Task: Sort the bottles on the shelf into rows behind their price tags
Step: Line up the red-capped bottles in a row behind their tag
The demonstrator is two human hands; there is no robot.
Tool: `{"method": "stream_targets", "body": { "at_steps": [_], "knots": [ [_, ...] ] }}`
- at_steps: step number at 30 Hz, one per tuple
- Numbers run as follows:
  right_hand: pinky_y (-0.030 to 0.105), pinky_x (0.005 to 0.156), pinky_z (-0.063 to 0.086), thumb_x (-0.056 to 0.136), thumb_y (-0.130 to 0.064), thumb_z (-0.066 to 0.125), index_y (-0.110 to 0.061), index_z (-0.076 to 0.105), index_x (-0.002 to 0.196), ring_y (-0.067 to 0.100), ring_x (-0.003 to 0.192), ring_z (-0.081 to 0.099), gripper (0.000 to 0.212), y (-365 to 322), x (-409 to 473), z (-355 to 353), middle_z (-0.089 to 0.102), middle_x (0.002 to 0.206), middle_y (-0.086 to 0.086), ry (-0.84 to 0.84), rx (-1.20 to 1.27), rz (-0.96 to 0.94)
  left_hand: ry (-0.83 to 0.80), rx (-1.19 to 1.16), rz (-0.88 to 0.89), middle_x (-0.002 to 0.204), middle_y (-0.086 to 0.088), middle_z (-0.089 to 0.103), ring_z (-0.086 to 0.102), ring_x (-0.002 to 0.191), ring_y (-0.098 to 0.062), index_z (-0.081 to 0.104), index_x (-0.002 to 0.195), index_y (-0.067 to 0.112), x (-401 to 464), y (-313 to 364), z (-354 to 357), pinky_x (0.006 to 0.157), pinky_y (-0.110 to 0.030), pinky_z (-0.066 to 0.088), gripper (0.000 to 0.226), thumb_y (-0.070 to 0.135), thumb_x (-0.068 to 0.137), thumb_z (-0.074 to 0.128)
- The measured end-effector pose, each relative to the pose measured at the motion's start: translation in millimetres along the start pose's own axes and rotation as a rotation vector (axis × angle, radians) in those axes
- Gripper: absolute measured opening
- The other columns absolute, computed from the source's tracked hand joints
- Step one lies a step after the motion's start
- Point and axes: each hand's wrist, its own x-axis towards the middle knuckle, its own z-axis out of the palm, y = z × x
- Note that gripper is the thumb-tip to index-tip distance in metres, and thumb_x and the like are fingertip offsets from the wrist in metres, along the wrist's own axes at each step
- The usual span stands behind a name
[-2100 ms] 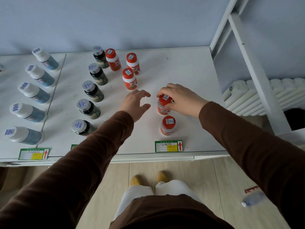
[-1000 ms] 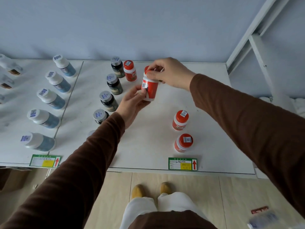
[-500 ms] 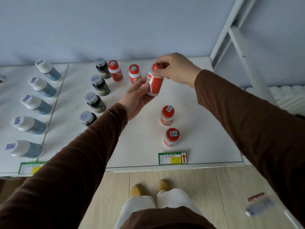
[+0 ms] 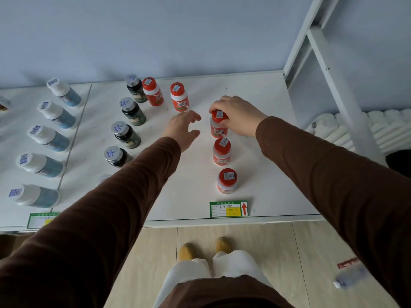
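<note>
Right hand (image 4: 236, 115) is gripping the red cap of a red plastic bottle with a white shoulder (image 4: 219, 126), fingers curled over the top, setting it down third in the row behind the green-and-yellow price tag with red arrow (image 4: 228, 209). Two matching red bottles are already standing in that row: the front red bottle (image 4: 226, 181) just behind the tag, the second red bottle (image 4: 221, 152) between it and the held one. Held bottle is sitting very near, possibly touching, the second one; can't tell if its base is fully down on the white shelf (image 4: 266, 152)

Left hand (image 4: 185, 127) is hovering open just left of the held bottle, fingers spread, holding nothing

To do it well: be keeping the bottle upright, in line with the tag arrow, spacing matching the front pair, letting go only once it is seated flat

Still unsorted, as I judge it: two red bottles at the back, the left stray red bottle (image 4: 153, 91) and the right stray red bottle (image 4: 179, 97), next to the row of dark green bottles with grey caps (image 4: 129, 121). Row of blue bottles with white caps (image 4: 50, 138) is standing well to the left, not interfering. White frame post (image 4: 338, 81) is rising on the right, clear of the row. Main risk: the sleeve or wrist is passing close over the two front bottles and could be knocking them
</note>
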Motion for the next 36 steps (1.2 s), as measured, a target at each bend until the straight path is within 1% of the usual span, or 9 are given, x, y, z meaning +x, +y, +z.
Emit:
{"method": "stream_targets", "body": {
  "at_steps": [5, 8, 11, 18, 25, 30, 32, 34, 36],
  "knots": [
    [0.035, 0.099, 0.044, 0.092, -0.018, 0.063, -0.022, 0.053, 0.133, 0.026, 0.119, 0.05, 0.042, 4, 2, 4, 0.054, 0.132, 0.005, -0.041, -0.006, -0.007, 0.005, 0.005, -0.021, 0.12, -0.001, 0.061, 0.056, 0.106, -0.019, 0.056, 0.122, 0.022, -3, -3, 2, 0.089, -0.031, 0.047, 0.036, 0.024, 0.088, 0.066],
    [0.035, 0.1, 0.041, 0.089, -0.032, 0.067, -0.024, 0.046, 0.141, 0.026, 0.125, 0.046, 0.056, 3, 6, -3, 0.048, 0.139, 0.005, -0.095, 0.011, -0.008, 0.048, -0.027, -0.051, 0.118, -0.002, 0.06, 0.056, 0.104, -0.019, 0.057, 0.12, 0.021, -4, -11, -1, 0.088, -0.031, 0.048, 0.035, 0.025, 0.087, 0.067],
    [0.032, 0.094, 0.039, 0.087, -0.041, 0.066, -0.023, 0.047, 0.14, 0.026, 0.123, 0.047, 0.059, -2, 20, -12, 0.049, 0.138, 0.007, -0.026, 0.041, -0.025, 0.119, -0.043, -0.096, 0.115, -0.003, 0.06, 0.056, 0.102, -0.02, 0.057, 0.118, 0.018, 0, -23, -6, 0.089, -0.032, 0.048, 0.035, 0.026, 0.085, 0.067],
    [0.032, 0.1, 0.038, 0.092, -0.029, 0.062, -0.021, 0.048, 0.139, 0.024, 0.125, 0.047, 0.049, -27, 76, -14, 0.049, 0.139, 0.006, 0.069, 0.039, -0.068, 0.206, -0.11, -0.242, 0.118, -0.003, 0.058, 0.055, 0.105, -0.018, 0.051, 0.124, 0.017, 26, -52, -14, 0.09, -0.029, 0.045, 0.046, 0.03, 0.083, 0.069],
    [0.038, 0.108, 0.039, 0.093, -0.008, 0.058, -0.025, 0.036, 0.148, 0.029, 0.131, 0.042, 0.062, -40, 131, -5, 0.038, 0.147, 0.008, -0.046, -0.144, -0.141, 0.207, -0.171, -0.265, 0.126, -0.005, 0.056, 0.054, 0.114, -0.022, 0.05, 0.126, 0.016, 64, -63, -8, 0.099, -0.036, 0.045, 0.051, 0.03, 0.081, 0.069],
    [0.036, 0.101, 0.04, 0.095, -0.015, 0.055, -0.027, 0.047, 0.14, 0.029, 0.124, 0.048, 0.048, -42, 151, -1, 0.047, 0.138, 0.008, -0.142, -0.14, -0.166, 0.211, -0.198, -0.29, 0.115, -0.008, 0.059, 0.056, 0.105, -0.027, 0.055, 0.111, 0.013, 86, -62, 6, 0.084, -0.031, 0.041, 0.045, 0.039, 0.078, 0.07],
    [0.034, 0.096, 0.039, 0.092, -0.013, 0.057, -0.025, 0.051, 0.135, 0.029, 0.121, 0.05, 0.045, -41, 156, 1, 0.052, 0.133, 0.008, -0.14, -0.139, -0.17, 0.213, -0.204, -0.295, 0.112, -0.007, 0.062, 0.057, 0.102, -0.027, 0.056, 0.11, 0.014, 91, -64, 9, 0.084, -0.032, 0.044, 0.045, 0.041, 0.077, 0.07],
    [0.032, 0.093, 0.039, 0.091, -0.013, 0.059, -0.025, 0.053, 0.132, 0.027, 0.119, 0.051, 0.043, -36, 157, -1, 0.055, 0.13, 0.007, -0.136, -0.094, -0.161, 0.216, -0.258, -0.296, 0.107, -0.003, 0.064, 0.059, 0.097, -0.022, 0.058, 0.11, 0.016, 91, -65, 9, 0.083, -0.032, 0.048, 0.043, 0.041, 0.077, 0.072],
    [0.029, 0.091, 0.037, 0.092, -0.015, 0.058, -0.025, 0.054, 0.131, 0.025, 0.118, 0.052, 0.041, -30, 154, -8, 0.056, 0.131, 0.005, -0.127, 0.0, -0.135, 0.204, -0.42, -0.284, 0.099, 0.007, 0.064, 0.06, 0.088, -0.01, 0.057, 0.11, 0.019, 86, -63, 7, 0.076, -0.021, 0.048, 0.039, 0.035, 0.079, 0.073]
  ]
}}
